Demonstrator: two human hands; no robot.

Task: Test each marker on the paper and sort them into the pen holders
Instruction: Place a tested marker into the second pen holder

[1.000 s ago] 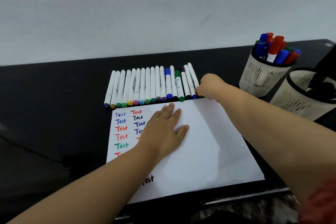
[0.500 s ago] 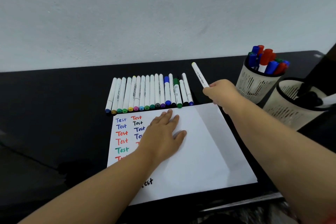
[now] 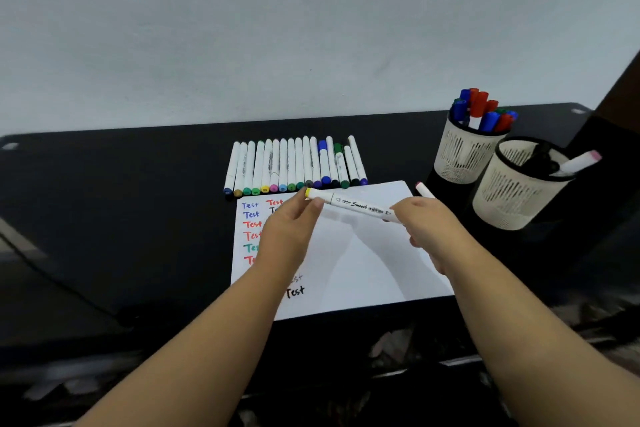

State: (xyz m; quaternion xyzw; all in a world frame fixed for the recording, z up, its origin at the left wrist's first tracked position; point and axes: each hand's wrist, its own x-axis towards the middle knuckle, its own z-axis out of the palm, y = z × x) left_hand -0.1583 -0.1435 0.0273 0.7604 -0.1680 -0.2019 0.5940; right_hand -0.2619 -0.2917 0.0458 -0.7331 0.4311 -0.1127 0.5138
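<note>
Right hand [image 3: 424, 224]: grip wrapped round one end of the yellow-capped marker [image 3: 349, 203]. Left hand [image 3: 294, 218]: thumb and fingertips pinching the yellow cap end. Marker held level between both, above the far edge of the paper [image 3: 363, 260].

We judge the cap is about to come off. Barrel is stiff, light plastic, smooth and likely a bit slippery; best held at the barrel middle with one hand while the other pulls straight along the axis. A snug cap may release suddenly.

Outward: the paper carries columns of coloured "Test" marks at its 9 o'clock side. At 12 o'clock from the paper, the row of untested markers [image 3: 294, 165] lies side by side on the black table [image 3: 121, 218]. At 2 o'clock stand two pen holders: the far holder [image 3: 464, 156] packed with red and blue markers, the near holder [image 3: 516, 198] with few in it. A loose marker end [image 3: 423, 189] shows just beyond the right hand.
</note>
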